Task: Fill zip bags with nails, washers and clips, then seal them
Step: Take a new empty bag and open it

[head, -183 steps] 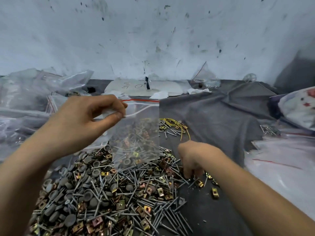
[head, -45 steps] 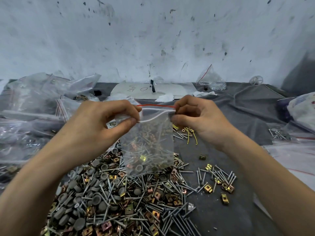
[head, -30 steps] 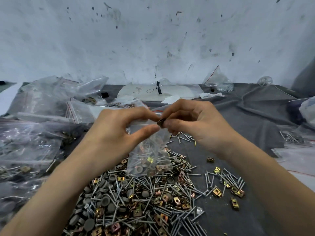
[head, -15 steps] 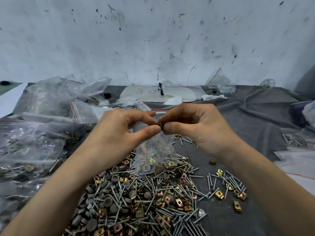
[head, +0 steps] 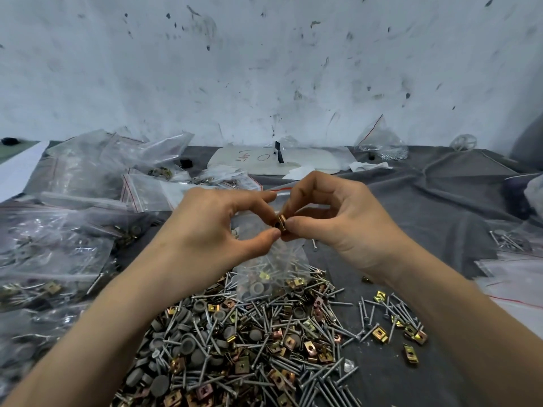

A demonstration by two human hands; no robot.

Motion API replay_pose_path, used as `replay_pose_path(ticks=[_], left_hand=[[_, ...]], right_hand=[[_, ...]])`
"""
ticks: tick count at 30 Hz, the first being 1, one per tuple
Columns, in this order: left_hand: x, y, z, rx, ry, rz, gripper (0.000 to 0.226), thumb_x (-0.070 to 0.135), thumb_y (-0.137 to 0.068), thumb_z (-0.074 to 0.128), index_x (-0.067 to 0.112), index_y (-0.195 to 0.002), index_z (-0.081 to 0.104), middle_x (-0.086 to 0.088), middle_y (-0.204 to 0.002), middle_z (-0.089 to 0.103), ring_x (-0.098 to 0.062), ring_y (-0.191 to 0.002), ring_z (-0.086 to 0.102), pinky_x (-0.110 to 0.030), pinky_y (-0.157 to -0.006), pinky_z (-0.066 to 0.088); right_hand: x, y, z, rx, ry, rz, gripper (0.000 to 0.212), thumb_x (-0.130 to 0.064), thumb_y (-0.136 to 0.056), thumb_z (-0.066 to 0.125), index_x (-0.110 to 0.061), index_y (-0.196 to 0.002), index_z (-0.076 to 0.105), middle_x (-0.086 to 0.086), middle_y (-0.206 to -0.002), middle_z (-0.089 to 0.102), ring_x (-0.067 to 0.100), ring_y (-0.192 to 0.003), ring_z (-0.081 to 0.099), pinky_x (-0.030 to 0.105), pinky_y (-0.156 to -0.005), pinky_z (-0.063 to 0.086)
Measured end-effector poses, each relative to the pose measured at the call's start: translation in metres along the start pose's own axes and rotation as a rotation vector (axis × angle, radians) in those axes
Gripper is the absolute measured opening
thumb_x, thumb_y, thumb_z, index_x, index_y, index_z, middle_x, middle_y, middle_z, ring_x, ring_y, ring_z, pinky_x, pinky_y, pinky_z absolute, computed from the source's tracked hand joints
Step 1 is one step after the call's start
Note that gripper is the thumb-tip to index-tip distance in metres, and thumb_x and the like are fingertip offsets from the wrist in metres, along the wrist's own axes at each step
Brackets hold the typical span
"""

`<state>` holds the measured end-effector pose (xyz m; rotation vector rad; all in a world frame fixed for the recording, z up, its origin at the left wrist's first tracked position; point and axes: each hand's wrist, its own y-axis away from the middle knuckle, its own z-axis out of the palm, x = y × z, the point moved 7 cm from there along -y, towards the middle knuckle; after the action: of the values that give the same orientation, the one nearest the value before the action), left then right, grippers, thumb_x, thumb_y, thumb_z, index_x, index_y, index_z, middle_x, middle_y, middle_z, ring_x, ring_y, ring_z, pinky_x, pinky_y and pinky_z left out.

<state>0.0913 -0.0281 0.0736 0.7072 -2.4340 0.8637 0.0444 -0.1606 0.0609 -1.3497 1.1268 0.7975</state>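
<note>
1. Reaching in from the lower corners, both forearms converge above the grey-clothed tabletop (head: 440, 207), and the thumb tips nearly meet.
2. The left hand (head: 214, 227) pinches the mouth of the zip bag (head: 270, 274) between thumb and forefinger.
3. The right hand (head: 338, 218), fingers curled, pinches a brass clip (head: 281, 223) at that mouth.
4. The bag hangs with its long axis upright and its mouth upward. Its bottom is at the pile (head: 249, 342) of nails, washers and clips.

Left grip (head: 211, 230), right grip (head: 340, 221) bare; forearms (head: 117, 318) bare to frame edge.
</note>
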Motion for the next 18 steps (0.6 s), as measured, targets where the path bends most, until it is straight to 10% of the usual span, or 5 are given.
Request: replay_pose_path(ticks=[18], left_hand=[[0.0061,0.0008,0.0007,0.028,-0.136,0.11,0.032,0.052,-0.077,0.059,0.028,-0.09,0.074,0.009,-0.118,0.068,0.007,-0.112,0.053,-0.021,-0.091,0.044]], right_hand=[[-0.0022,-0.0011,0.0014,-0.012,0.111,-0.036,0.029,0.012,-0.075,0.068,-0.016,-0.072,0.059,0.013,-0.074,0.066,0.019,-0.069,0.069,0.024,-0.07,0.056]])
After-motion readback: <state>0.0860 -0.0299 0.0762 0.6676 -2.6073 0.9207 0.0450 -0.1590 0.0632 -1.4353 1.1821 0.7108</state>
